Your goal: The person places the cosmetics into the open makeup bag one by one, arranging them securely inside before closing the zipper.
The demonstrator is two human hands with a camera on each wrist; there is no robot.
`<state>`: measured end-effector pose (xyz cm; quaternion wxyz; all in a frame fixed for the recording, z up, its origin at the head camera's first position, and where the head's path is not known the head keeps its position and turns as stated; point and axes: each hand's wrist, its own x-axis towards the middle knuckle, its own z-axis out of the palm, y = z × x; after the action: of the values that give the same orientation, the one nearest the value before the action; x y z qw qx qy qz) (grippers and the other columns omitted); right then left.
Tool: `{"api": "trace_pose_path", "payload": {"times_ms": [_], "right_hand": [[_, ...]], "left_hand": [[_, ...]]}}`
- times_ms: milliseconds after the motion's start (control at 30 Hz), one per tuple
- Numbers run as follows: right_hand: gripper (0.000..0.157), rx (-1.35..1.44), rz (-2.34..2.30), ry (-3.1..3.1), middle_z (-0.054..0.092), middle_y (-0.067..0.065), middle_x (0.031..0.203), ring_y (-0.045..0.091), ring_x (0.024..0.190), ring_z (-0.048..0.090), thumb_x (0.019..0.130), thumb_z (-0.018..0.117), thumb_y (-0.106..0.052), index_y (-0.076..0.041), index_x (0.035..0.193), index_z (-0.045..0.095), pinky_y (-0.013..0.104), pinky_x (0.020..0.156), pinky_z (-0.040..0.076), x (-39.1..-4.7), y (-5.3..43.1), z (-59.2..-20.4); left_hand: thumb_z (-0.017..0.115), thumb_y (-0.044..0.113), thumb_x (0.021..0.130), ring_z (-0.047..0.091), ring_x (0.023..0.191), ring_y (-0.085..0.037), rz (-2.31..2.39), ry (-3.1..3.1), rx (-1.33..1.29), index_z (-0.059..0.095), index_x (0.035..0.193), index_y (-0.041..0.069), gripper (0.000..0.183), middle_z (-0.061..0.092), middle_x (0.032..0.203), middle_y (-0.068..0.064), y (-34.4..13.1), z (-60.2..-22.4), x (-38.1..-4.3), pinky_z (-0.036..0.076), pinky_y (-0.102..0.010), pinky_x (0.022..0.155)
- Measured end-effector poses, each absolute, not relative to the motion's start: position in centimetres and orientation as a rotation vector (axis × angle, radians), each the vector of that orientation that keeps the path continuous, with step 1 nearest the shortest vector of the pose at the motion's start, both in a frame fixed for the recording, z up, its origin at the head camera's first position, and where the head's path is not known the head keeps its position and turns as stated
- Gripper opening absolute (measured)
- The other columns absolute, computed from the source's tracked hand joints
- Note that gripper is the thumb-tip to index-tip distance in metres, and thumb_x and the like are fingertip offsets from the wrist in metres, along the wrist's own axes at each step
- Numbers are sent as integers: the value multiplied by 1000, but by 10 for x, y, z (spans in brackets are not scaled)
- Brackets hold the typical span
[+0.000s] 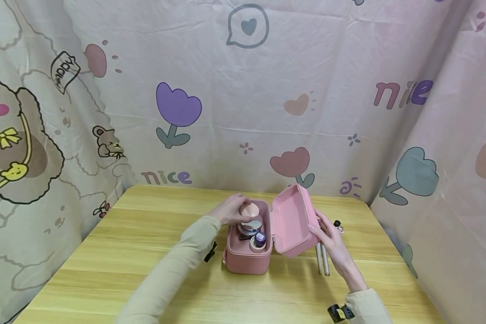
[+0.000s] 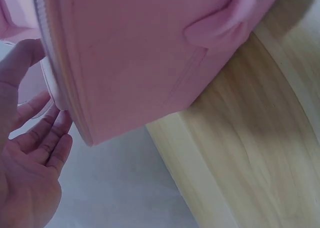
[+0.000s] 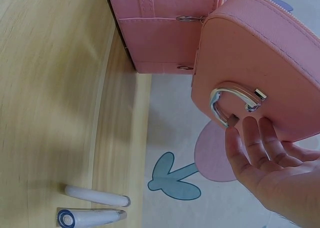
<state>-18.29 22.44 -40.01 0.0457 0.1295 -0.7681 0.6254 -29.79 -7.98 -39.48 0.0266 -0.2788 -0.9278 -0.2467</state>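
A pink cosmetic case [image 1: 248, 263] stands on the table with its lid [image 1: 293, 220] swung out to the right. My left hand [image 1: 229, 210] reaches over the back of the case and holds a round beige, puff-like disc [image 1: 249, 209] between thumb and fingers. Below that disc lie a round silver compact [image 1: 254, 224] and, nearer the front, a small purple-capped jar [image 1: 260, 238]. My right hand [image 1: 331, 238] holds the lid's outer edge, thumb at the rim and fingers behind. The right wrist view shows those fingertips beside the lid's handle [image 3: 235, 95].
Two slim white tubes [image 3: 97, 195] lie side by side on the table [image 1: 153, 234], right of the case. A small black-topped item [image 1: 338, 225] is behind the right hand. A printed curtain [image 1: 234, 112] hangs around the table's back and sides.
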Motion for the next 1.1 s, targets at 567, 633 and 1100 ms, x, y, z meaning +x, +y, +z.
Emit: {"api": "trace_pose_path", "payload": {"times_ms": [567,633,1100], "right_hand": [[57,375,1883,-2360,53,30,136,3,103,65,104,48,-15,-2,156,29,17,87,53,-184,225,-402],[57,377,1880,-2359,53,31,136,2,102,65,104,47,-15,-2,156,29,18,87,53,-184,225,-402],[58,380,1884,-2359,58,14,128,4,102,65,104,49,-16,-1,156,29,19,86,54,-185,226,-403]], "left_hand": [[82,29,83,58,125,-35,-727,-2866,-848,58,135,0,63,61,135,-19,-70,-401,-301,47,-47,111],[81,29,84,56,129,-36,-735,-2870,-831,56,137,1,66,58,138,-20,-71,-402,-301,45,-48,113],[81,29,85,56,128,-37,-829,-2812,-766,58,135,-1,63,59,134,-20,-83,-406,-302,45,-51,112]]}}
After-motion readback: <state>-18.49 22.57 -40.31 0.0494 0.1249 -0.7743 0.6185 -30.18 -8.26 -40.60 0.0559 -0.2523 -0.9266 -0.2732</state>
